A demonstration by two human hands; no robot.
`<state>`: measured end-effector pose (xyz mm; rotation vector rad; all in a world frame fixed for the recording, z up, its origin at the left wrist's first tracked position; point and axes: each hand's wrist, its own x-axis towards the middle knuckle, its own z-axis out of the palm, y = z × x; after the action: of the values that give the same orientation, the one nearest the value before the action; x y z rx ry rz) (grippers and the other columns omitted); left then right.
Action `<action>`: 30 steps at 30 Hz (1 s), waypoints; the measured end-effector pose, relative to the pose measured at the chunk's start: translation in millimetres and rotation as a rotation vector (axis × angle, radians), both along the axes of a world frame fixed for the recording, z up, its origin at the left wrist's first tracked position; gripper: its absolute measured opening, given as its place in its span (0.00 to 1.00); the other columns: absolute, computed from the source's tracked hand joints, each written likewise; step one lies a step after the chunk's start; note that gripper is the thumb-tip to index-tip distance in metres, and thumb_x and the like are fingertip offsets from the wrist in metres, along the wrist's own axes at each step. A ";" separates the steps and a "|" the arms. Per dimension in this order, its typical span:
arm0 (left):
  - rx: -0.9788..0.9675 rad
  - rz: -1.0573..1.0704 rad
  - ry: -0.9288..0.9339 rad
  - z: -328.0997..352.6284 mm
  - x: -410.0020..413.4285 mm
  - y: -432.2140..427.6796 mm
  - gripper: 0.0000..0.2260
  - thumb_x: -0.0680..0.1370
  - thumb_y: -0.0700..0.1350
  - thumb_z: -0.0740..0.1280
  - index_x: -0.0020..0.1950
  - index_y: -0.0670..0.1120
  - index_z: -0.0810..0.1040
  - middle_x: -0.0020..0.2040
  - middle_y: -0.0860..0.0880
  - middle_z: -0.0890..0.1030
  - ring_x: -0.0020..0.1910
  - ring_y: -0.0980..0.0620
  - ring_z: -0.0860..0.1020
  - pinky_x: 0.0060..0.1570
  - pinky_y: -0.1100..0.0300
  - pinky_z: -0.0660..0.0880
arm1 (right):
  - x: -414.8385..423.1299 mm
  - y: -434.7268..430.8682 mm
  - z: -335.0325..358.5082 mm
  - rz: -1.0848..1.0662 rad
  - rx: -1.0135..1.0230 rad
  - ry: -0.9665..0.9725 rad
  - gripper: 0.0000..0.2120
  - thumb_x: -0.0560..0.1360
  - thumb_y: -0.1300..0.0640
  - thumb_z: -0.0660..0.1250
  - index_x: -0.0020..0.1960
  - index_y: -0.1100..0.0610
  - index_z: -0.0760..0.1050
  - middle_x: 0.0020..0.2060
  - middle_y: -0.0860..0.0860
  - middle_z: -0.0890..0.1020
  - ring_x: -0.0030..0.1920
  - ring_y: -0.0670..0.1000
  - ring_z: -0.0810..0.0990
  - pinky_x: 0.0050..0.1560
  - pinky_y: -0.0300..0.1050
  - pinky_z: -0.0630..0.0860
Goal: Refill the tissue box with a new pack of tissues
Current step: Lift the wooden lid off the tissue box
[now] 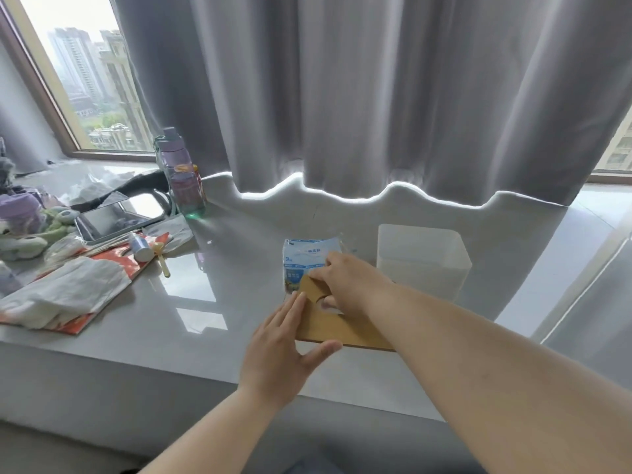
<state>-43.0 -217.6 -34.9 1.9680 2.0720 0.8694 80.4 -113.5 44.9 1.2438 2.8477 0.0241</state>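
A blue and white tissue pack (302,260) stands on the grey sill. A flat wooden tissue-box lid (333,328) with an oval slot lies in front of it. My right hand (345,280) rests on the lid's far end, fingers at the slot and touching the pack. The lid's left edge is steadied by my left hand (282,347), fingers flat and thumb along the near edge. The white translucent tissue box body (422,258) stands open-topped just right of the pack.
A purple water bottle (181,174) stands at the back left. A tablet (114,217), small toys, a red and white bag (73,295) and a small tube (140,248) clutter the left. Grey curtains (376,97) hang behind. The sill's front edge (171,367) is near.
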 end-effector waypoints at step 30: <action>-0.394 -0.025 0.286 -43.0 -23.6 15.5 0.40 0.73 0.71 0.43 0.76 0.48 0.37 0.78 0.53 0.40 0.75 0.57 0.37 0.70 0.55 0.30 | -38.0 19.7 -73.2 -0.106 -0.239 -0.005 0.24 0.76 0.51 0.64 0.72 0.50 0.67 0.65 0.58 0.68 0.67 0.60 0.66 0.65 0.52 0.69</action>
<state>-66.6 -202.1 -77.9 1.9765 2.1484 0.1550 42.4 -93.8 -28.3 1.3354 2.6772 -0.3058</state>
